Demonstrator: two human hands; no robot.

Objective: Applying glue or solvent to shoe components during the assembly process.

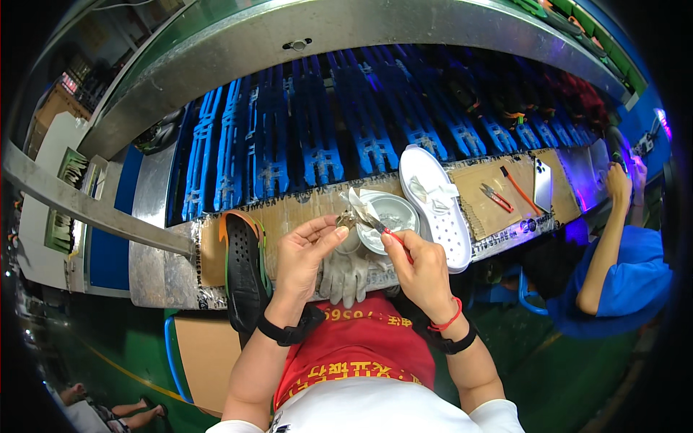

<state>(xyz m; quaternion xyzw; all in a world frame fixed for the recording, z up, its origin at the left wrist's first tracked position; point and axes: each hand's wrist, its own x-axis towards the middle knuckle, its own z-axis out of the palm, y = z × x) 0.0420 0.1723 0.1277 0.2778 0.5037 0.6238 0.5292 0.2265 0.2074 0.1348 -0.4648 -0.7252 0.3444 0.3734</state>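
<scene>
Small shiny brown piece [346, 219]: your left hand [303, 256] pinches it, your right hand [421, 273] grips the red-handled metal tool [387, 231] at four o'clock; a slip could poke you.

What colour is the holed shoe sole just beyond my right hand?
White; the holed shoe sole shows best in the head view.

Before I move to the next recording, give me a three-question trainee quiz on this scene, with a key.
1. Which side of the pale grey bowl is the white shoe on: a) left, b) right?
2. True or false: the right hand grips a red-handled tool.
3. Fill in: the small open snips lie on a piece of brown ____.

Key: 1. b; 2. true; 3. cardboard.
</scene>
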